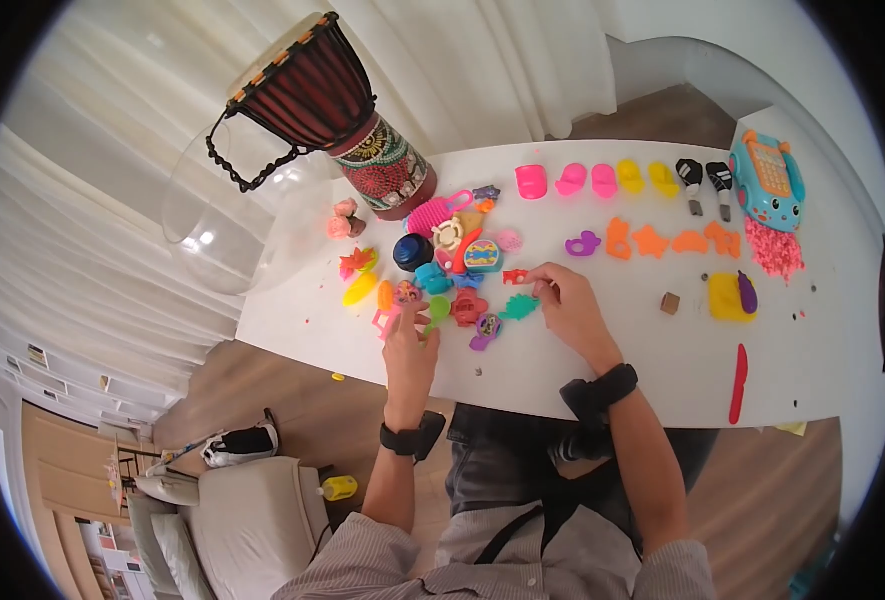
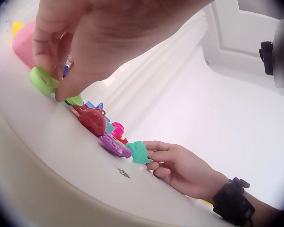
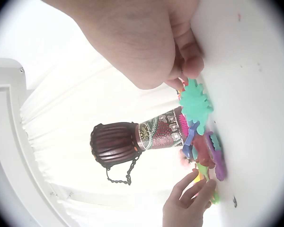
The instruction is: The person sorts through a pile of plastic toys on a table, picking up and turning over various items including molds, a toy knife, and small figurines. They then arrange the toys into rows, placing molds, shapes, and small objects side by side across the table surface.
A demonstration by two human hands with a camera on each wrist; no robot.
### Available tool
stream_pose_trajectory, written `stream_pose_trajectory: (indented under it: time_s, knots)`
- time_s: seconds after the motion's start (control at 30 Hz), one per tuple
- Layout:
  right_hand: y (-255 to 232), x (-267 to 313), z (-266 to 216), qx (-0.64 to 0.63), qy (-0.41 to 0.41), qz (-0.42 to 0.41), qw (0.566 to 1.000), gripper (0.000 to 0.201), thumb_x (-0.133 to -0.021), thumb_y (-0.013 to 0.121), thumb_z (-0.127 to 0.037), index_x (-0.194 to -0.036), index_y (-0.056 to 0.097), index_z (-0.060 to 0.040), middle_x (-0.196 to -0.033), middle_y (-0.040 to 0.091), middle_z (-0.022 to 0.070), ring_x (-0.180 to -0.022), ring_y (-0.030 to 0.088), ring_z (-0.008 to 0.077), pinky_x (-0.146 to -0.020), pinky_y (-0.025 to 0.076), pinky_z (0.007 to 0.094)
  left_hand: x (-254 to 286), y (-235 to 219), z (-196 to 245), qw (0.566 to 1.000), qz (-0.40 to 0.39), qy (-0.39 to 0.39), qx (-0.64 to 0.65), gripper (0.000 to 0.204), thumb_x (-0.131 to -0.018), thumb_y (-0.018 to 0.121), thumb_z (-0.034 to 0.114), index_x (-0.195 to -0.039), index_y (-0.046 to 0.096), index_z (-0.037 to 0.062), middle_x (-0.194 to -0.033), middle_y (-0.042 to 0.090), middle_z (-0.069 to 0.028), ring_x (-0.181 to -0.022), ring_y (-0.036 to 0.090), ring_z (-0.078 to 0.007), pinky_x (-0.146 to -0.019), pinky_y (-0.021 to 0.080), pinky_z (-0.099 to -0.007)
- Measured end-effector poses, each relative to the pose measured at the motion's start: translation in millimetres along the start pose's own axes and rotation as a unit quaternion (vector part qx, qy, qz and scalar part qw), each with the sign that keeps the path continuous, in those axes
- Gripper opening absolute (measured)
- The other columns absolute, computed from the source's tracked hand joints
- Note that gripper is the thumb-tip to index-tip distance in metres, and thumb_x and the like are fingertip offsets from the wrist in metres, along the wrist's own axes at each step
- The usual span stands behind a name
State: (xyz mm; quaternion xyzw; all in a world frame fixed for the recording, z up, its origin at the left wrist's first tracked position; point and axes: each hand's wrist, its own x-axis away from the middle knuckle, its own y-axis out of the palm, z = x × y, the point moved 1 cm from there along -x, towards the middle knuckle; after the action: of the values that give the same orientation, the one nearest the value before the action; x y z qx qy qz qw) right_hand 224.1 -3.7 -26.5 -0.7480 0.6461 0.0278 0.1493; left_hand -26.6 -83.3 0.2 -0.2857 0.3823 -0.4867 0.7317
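Observation:
My left hand [image 1: 410, 352] is at the left of the toy pile. Its thumb and fingers pinch a lime-green toy piece [image 2: 43, 81] with a slot in it. Across the pile, my right hand [image 1: 574, 312] has its thumb and a finger at the edge of a teal, spiky-edged flat piece [image 3: 195, 101], pinching it; this piece tilts up from the table. A small red piece [image 1: 514, 277] lies by the right index fingertip. Between the hands are a red turtle-like piece [image 2: 93, 121] and a purple piece [image 2: 115, 145]. A pink piece [image 2: 24, 45] lies beyond the left fingers.
A carved drum [image 1: 382, 165] stands behind the pile on the white table [image 1: 562, 380]. To the right lie rows of pink and yellow toy shoes [image 1: 602, 180], orange shapes [image 1: 650, 240], a toy phone [image 1: 768, 180], a yellow sponge-like block [image 1: 724, 297] and a red stick [image 1: 739, 383].

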Motion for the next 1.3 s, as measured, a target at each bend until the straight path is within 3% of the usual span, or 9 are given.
stream_pose_trajectory:
  time_s: [0.2,0.33,0.43,0.53,0.73,0.87,0.93,1.03,1.3]
  knots:
    - [1,-1,7,-0.018,0.025,-0.004,1.000,0.016,-0.097,0.057,0.001,-0.106,0.070,0.0003,-0.090,0.072,0.0159,-0.071,0.064,0.0250,-0.069,0.052,0.0352,-45,-25,-21,0.996,0.066,0.025,0.052,0.039,-0.085,0.074,-0.001,-0.122,0.066,0.0052,-0.113,0.069,-0.0125,-0.083,0.070,-0.0290,-0.077,0.057,-0.0393]
    - [1,-1,0,0.007,0.011,0.000,1.000,0.015,-0.097,0.058,-0.001,-0.106,0.070,-0.0005,-0.090,0.072,0.0154,-0.072,0.066,0.0234,-0.069,0.052,0.0344,-122,-55,-104,0.988,0.130,0.075,-0.034,0.046,-0.082,0.074,-0.002,-0.126,0.068,0.0088,-0.124,0.066,-0.0136,-0.100,0.069,-0.0332,-0.086,0.056,-0.0415]
    - [3,0,1,0.030,-0.009,0.003,0.999,0.015,-0.097,0.059,-0.002,-0.107,0.071,-0.0020,-0.090,0.073,0.0139,-0.071,0.066,0.0224,-0.069,0.053,0.0340,-170,-52,-165,0.975,0.096,0.156,-0.122,0.053,-0.079,0.073,-0.002,-0.129,0.068,0.0118,-0.131,0.065,-0.0151,-0.115,0.065,-0.0373,-0.095,0.055,-0.0443]
    - [4,-2,2,0.036,-0.009,0.001,0.999,0.015,-0.096,0.061,-0.003,-0.107,0.072,-0.0037,-0.090,0.073,0.0125,-0.069,0.067,0.0220,-0.068,0.053,0.0340,-192,-50,-195,0.981,-0.098,0.126,-0.107,0.056,-0.079,0.073,-0.001,-0.133,0.067,0.0145,-0.133,0.065,-0.0173,-0.124,0.063,-0.0394,-0.103,0.054,-0.0445]
    - [6,-3,0,0.049,-0.007,-0.001,0.999,0.014,-0.096,0.062,-0.004,-0.105,0.072,-0.0050,-0.090,0.074,0.0134,-0.069,0.069,0.0239,-0.068,0.054,0.0352,-190,-40,-184,0.993,-0.087,0.056,-0.060,0.036,-0.086,0.074,0.004,-0.121,0.074,0.0121,-0.116,0.072,-0.0169,-0.109,0.070,-0.0375,-0.092,0.057,-0.0436]
    - [5,-3,-3,0.059,0.002,-0.007,0.998,0.013,-0.096,0.062,-0.004,-0.104,0.072,-0.0053,-0.090,0.074,0.0139,-0.071,0.070,0.0250,-0.068,0.054,0.0358,-191,-38,-179,0.988,-0.032,0.075,-0.134,0.022,-0.090,0.072,0.008,-0.112,0.077,0.0098,-0.103,0.075,-0.0158,-0.096,0.073,-0.0368,-0.086,0.058,-0.0445]
    - [5,-3,-3,0.059,0.001,-0.006,0.998,0.013,-0.096,0.062,-0.004,-0.104,0.072,-0.0054,-0.090,0.074,0.0139,-0.072,0.070,0.0252,-0.068,0.055,0.0359,-197,-34,-193,0.995,-0.008,0.082,-0.047,0.018,-0.093,0.072,0.013,-0.109,0.078,0.0087,-0.094,0.077,-0.0152,-0.087,0.074,-0.0357,-0.081,0.059,-0.0424]
    - [5,-3,-3,0.056,-0.003,-0.005,0.998,0.013,-0.096,0.062,-0.005,-0.105,0.072,-0.0054,-0.090,0.074,0.0139,-0.072,0.071,0.0253,-0.069,0.055,0.0359,-192,-47,-149,0.999,-0.011,-0.028,-0.042,0.019,-0.093,0.073,0.014,-0.110,0.077,0.0052,-0.092,0.078,-0.0161,-0.083,0.076,-0.0332,-0.077,0.059,-0.0396]
    - [5,-2,-1,0.044,-0.013,-0.005,0.999,0.013,-0.096,0.063,-0.005,-0.105,0.072,-0.0051,-0.091,0.074,0.0133,-0.073,0.070,0.0250,-0.070,0.055,0.0354,-203,-32,-169,0.998,-0.044,0.009,0.038,0.026,-0.095,0.074,0.018,-0.114,0.076,0.0003,-0.095,0.079,-0.0159,-0.080,0.075,-0.0241,-0.073,0.059,-0.0356]
